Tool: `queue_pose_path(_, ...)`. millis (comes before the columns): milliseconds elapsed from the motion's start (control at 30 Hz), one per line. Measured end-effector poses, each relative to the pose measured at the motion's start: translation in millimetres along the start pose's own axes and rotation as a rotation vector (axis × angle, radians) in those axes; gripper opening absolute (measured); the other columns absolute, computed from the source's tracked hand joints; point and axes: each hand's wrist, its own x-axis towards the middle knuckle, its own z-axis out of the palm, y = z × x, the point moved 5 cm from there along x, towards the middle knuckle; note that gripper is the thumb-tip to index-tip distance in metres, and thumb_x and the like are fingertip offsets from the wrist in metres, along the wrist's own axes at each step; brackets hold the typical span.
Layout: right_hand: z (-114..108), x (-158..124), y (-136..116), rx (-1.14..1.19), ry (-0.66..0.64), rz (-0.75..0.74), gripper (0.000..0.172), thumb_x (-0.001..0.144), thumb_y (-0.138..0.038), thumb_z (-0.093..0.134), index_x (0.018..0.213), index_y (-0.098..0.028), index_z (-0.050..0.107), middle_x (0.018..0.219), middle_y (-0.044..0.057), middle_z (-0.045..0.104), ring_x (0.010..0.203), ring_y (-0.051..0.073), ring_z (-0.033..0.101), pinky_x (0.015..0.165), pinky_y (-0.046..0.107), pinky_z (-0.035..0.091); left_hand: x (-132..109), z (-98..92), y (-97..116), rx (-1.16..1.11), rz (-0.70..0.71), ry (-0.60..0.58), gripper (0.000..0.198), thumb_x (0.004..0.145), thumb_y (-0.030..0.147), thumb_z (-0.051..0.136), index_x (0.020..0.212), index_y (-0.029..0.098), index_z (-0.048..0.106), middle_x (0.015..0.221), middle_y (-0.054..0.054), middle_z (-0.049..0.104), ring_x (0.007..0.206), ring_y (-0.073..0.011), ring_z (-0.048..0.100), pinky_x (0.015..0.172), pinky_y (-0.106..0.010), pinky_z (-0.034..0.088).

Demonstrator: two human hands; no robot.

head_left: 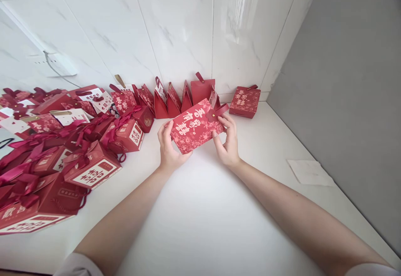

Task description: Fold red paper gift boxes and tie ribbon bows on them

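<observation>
Red boxes (194,130) — overlapping, uncountable; white paper (308,172) — one

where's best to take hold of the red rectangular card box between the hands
Probably by the middles of its long edges, coming from above: the red rectangular card box is held tilted, printed face toward the camera, with the left hand and right hand at opposite ends, leaving those middles bare. The red ribbon loop looks flimsier.

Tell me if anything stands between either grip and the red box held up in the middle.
Nothing visible does: the left grip and right grip directly touch the red box at opposite ends.
</observation>
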Motion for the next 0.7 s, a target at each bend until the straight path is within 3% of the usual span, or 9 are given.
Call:
queue_pose_path(567,0.5,-3.9,6.5,0.140,0.043,0.048,0.045,0.092,-0.033,0.052,0.134,-0.025,0.038,0.145,0.012,0.040,0.139,0.028,0.034,0.113,0.051,0.032,-2.7,4.0,2.2,-0.060,0.015,-0.016,0.106,0.057,0.025,0.082,0.147,0.025,0.027,0.142,-0.017,0.031,0.137,-0.0347,0.034,0.100,-0.044,0.047)
queue_pose_path(700,2.2,-4.5,14.8,0.324,0.047,0.228,0.035,0.092,-0.040,0.054,0.122,-0.025,0.046,0.129,0.009,0.053,0.126,0.027,0.049,0.106,0.045,0.039,-2.7,4.9,3.1,-0.112,0.001,-0.036,0.106,0.056,0.025,0.083,0.147,0.025,0.028,0.143,-0.016,0.031,0.137,-0.0354,0.033,0.099,-0.044,0.048)
